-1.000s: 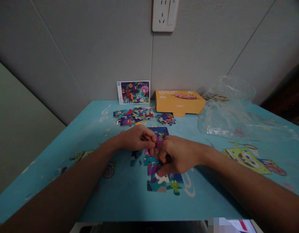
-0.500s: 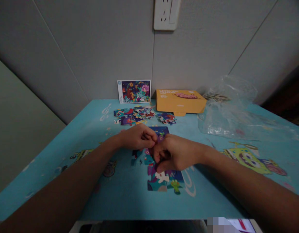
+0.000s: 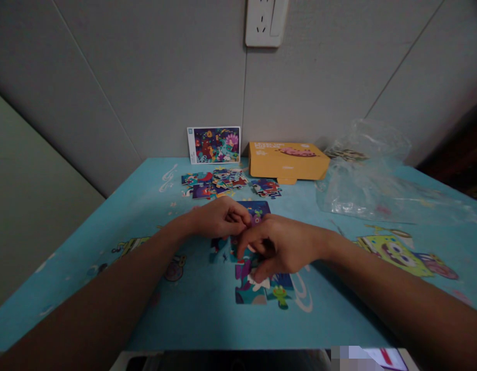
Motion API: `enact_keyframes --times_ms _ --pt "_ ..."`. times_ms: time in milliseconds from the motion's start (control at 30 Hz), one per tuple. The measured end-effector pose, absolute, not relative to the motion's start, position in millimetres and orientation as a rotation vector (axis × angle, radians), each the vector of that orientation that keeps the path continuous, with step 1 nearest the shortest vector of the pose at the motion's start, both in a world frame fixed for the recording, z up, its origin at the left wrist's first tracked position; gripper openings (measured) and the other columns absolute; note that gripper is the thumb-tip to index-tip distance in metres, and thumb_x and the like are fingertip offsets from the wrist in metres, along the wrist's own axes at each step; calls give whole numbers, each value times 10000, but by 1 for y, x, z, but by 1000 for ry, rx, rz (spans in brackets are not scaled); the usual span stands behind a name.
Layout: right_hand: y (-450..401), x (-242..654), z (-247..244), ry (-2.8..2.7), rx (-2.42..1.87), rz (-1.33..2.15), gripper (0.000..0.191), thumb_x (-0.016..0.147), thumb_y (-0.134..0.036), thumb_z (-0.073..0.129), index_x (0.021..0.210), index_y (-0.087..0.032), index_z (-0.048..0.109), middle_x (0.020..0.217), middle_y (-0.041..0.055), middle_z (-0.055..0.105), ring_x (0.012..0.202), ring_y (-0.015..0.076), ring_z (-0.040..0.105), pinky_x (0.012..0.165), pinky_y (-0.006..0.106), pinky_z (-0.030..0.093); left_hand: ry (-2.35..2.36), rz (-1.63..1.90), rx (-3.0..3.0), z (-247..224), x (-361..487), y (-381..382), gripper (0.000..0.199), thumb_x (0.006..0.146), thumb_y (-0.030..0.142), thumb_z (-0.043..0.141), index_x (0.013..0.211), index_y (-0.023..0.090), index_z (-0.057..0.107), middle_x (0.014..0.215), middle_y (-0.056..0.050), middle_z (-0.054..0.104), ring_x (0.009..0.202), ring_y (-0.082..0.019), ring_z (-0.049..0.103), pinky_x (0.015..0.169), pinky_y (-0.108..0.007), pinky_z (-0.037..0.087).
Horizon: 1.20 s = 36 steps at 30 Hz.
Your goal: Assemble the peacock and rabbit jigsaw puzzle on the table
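Left hand [image 3: 225,218]: curled nearly closed at the puzzle [image 3: 250,293]'s far part; can't tell if it grips a piece.
Puzzle: partly joined on desk [image 3: 195,319], under and between the hands.
Puzzle seams: could pop apart if the hands push unevenly.
Right hand [image 3: 282,245]: half-open over puzzle, nothing visibly gripped.
Right index-thumb gap: wider than half a second ago; left hand about same.

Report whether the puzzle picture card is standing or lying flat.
Standing: the card has its lower edge on the table and rises before the wall, printed face toward the camera.
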State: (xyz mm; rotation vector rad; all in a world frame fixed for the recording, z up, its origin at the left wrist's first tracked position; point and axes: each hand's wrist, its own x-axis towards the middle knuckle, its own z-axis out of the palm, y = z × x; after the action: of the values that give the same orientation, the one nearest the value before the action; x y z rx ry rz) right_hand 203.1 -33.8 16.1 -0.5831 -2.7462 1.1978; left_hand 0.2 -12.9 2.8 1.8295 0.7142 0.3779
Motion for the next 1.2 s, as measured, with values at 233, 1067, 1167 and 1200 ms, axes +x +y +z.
enact_keyframes --times_ms 233,1067,1167,1200 --pt "-40 201 24 -2899 -607 1048 451 645 -378 818 1029 -196 666 602 -66 541 530 76 450 522 209 279 690 385 1801 1 0 -12 91 719 197 623 752 113 626 503 40 538 427 -56 455 429 -145 336" --pt "-44 199 24 -2920 -674 1044 374 608 -379 820 874 -181 647 663 -53 562 536 69 415 527 220 255 708 410 1839 -4 0 -10 61 715 155 615 753 114 641 559 12 622 480 -66 545 466 -141 392" --pt "-44 200 23 -2925 -658 1058 281 662 -380 787 755 -170 624 644 -50 562 534 69 419 524 218 260 709 418 1841 -2 1 -10 56 718 138 588 741 116 635 559 10 630 475 -67 547 468 -143 396" --pt "-43 200 23 -2926 -667 1037 286 663 -388 785 753 -172 621 637 -52 556 532 70 415 522 219 254 710 420 1844 -1 1 -11 55 717 133 583 737 116 632 560 10 632 475 -66 547 467 -141 393"
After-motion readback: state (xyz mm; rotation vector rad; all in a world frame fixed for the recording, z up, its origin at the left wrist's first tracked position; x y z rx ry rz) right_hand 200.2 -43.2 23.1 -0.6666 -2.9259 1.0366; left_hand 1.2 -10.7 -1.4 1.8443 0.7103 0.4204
